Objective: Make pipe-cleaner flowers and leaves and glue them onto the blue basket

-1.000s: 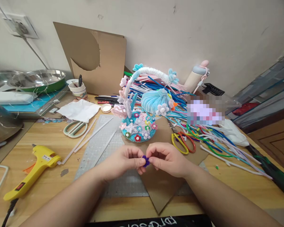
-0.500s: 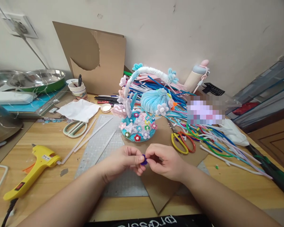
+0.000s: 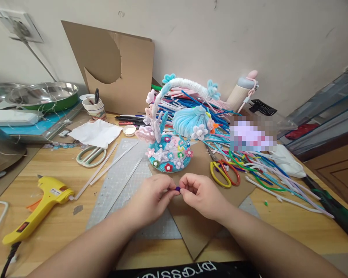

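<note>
A small dark purple piece (image 3: 178, 189) is pinched between my two hands, mostly covered by fingertips. My left hand (image 3: 155, 197) grips its left side with thumb and forefinger, and my right hand (image 3: 201, 195) holds its right side. Just beyond them stands a blue fuzzy basket (image 3: 162, 166) with small flowers on its base and a white and light blue arched handle (image 3: 184, 82). A light blue shell-shaped piece (image 3: 187, 121) with flowers is at the basket's right. Below the hands lie a cardboard sheet (image 3: 191, 227) and a grey cutting mat (image 3: 113, 185).
A yellow glue gun (image 3: 36, 206) lies at the left, near green-handled scissors (image 3: 91, 156) and a white cloth (image 3: 95, 133). Scissors with yellow and red handles (image 3: 220, 173) rest right of the basket, beside many coloured pipe cleaners (image 3: 266, 170). Cardboard (image 3: 136, 73) leans on the wall.
The purple piece has turned and shows less between my fingers. My left hand has rolled over, its lower fingers now curled out of sight. The view has shifted slightly.
</note>
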The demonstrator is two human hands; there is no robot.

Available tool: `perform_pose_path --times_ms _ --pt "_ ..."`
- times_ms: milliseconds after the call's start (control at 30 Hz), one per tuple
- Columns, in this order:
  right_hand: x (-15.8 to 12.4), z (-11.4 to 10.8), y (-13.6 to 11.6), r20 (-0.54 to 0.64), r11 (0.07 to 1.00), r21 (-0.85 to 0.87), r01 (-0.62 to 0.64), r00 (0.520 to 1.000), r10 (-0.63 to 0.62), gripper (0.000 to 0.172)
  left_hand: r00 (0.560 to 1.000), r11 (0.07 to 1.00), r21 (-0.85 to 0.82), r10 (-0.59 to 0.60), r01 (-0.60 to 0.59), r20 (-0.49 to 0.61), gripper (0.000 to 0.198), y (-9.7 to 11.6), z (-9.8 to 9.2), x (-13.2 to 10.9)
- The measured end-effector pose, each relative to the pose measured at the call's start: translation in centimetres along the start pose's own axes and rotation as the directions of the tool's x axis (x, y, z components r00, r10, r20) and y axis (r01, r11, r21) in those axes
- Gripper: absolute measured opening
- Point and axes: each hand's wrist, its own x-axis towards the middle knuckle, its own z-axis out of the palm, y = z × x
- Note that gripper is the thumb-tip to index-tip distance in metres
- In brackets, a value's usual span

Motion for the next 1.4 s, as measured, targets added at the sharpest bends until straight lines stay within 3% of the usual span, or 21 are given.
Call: perform_pose_path --times_ms 100,200,267,367,500,633,833,933,1100,1200,1400 --pt "0.33 -0.09 0.12 0.058 0.987 0.121 -0.104 0.994 0.097 0.006 0.997 0.996 0.043 0.074 -0.075 0.020 0.017 -0.21 0.12 -0.08" --pt "0.65 -0.41 0.26 0.150 0.943 0.261 -0.205 0.974 0.170 0.010 0.994 0.981 -0.165 -0.109 0.107 -0.004 0.017 -0.40 0.33 0.16" --pt "0.76 -0.64 0.24 0.179 0.899 0.380 -0.218 0.971 0.160 0.018 0.961 0.858 -0.446 -0.276 0.254 0.017 0.019 -0.54 0.49 0.41" --pt "0.74 -0.69 0.13 0.139 0.872 0.465 -0.153 0.985 0.099 0.026 0.912 0.591 -0.738 -0.401 0.326 0.082 0.023 -0.71 0.71 0.65" --pt "0.54 -0.23 0.09 0.118 0.917 0.390 -0.079 0.992 0.035 0.025 0.885 0.337 -0.879 -0.431 0.337 0.175 0.020 -0.63 0.86 0.58" --pt "0.48 -0.01 0.00 0.098 0.921 0.372 -0.118 0.991 0.087 0.025 0.868 0.126 -0.913 -0.383 0.388 0.316 0.018 -0.41 0.78 0.47" --pt "0.59 -0.24 0.04 0.117 0.903 0.405 -0.144 0.988 0.105 0.025 0.871 0.192 -0.898 -0.389 0.396 0.301 0.017 -0.37 0.63 0.57" --pt "0.62 -0.29 0.22 0.091 0.881 0.453 -0.138 0.990 0.108 0.026 0.861 0.159 -0.906 -0.408 0.394 0.303 0.018 -0.43 0.61 0.55" --pt "0.47 0.04 0.10 0.056 0.919 0.390 -0.062 0.998 0.043 0.022 0.857 0.124 -0.917 -0.421 0.379 0.298 0.016 -0.56 0.65 0.53" --pt "0.43 0.19 0.04 0.066 0.919 0.387 -0.077 0.996 0.055 0.022 0.859 0.115 -0.917 -0.411 0.382 0.306 0.016 -0.52 0.71 0.55" --pt "0.55 0.10 0.27 0.077 0.926 0.366 -0.098 0.994 0.075 0.023 0.846 0.222 -0.873 -0.434 0.434 0.309 0.021 -0.49 0.76 0.57"
